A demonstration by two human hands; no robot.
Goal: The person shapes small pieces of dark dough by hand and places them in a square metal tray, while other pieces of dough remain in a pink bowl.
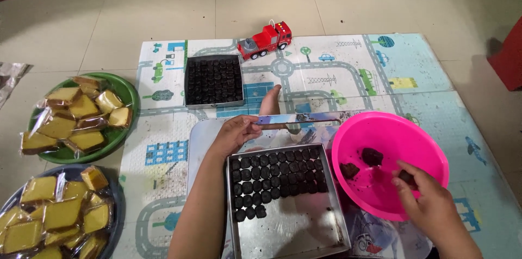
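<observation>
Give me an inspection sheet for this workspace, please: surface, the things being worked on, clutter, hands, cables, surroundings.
Surface: road-print play mat on a pale tiled floor.
Job's things: near metal tray, partly filled with rows of dark chocolate balls; pink bowl holding a few dark lumps; far tray fully filled.
Clutter: red toy fire truck on the mat; crumbs on the near tray.
Hands: left hand holds a flat ruler-like strip above the near tray; right hand in the bowl, fingers on a lump.
Cables: nothing seen.
Surroundings: green plate and a dark plate of wrapped yellow cake slices at left.
</observation>
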